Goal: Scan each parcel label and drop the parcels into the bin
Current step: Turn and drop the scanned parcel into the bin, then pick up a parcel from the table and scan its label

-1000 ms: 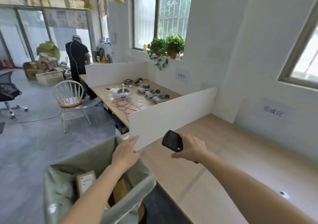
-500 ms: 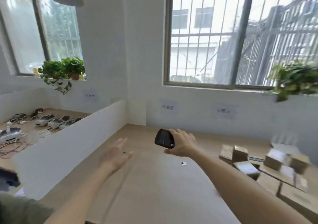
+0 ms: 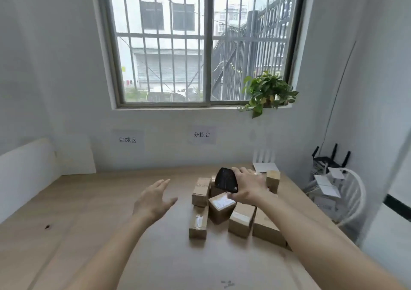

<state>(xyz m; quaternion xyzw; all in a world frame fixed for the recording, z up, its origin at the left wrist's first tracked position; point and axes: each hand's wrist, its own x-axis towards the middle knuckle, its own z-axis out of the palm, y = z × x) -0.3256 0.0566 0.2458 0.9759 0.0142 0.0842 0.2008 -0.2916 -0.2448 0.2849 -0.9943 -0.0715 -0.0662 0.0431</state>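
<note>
Several small cardboard parcels lie in a heap on the wooden table (image 3: 100, 200), right of centre. One parcel (image 3: 220, 207) shows a white label on its top face. My right hand (image 3: 249, 187) grips a black handheld scanner (image 3: 225, 179) just above that heap. My left hand (image 3: 153, 200) hovers over the table with fingers spread, holding nothing, a short way left of the parcels. The bin is out of view.
A white divider board (image 3: 26, 167) stands along the table's left edge. A white router (image 3: 264, 163) sits at the back of the table. A white chair (image 3: 342, 194) with papers and a black router (image 3: 329, 156) stands to the right.
The view has swung right, from the bin past the divider to the parcel heap. Both hands travelled with it; my right hand now holds the scanner over the parcels.
</note>
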